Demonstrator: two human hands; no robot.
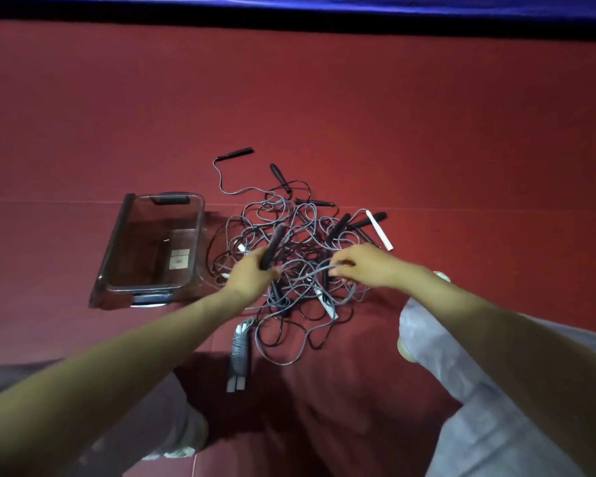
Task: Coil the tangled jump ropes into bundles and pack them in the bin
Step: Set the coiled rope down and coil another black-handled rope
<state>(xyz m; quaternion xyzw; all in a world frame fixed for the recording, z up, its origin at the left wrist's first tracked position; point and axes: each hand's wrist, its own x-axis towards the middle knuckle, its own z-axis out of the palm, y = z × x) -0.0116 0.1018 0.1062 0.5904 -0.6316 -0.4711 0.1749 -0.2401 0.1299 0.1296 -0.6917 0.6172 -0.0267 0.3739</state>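
The tangled jump ropes [300,235] are lying heaped on the red floor [461,149], just right of the clear bin [116,242], which is holding no rope yet. The left hand [252,273] is gripping a black handle [272,246] above the heap, and the right hand [362,266] is pinching a grey cord [319,270]. Pulling hard here risks tightening the crossings into knots. It could also drag loose the coiled bundle [240,351] lying just beside the heap.

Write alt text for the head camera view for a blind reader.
A person's left hand grips a black handle and the right hand pinches a grey cord above a tangled pile of jump ropes on a red mat. A clear plastic bin sits left of the pile; one coiled bundle lies nearer the person.
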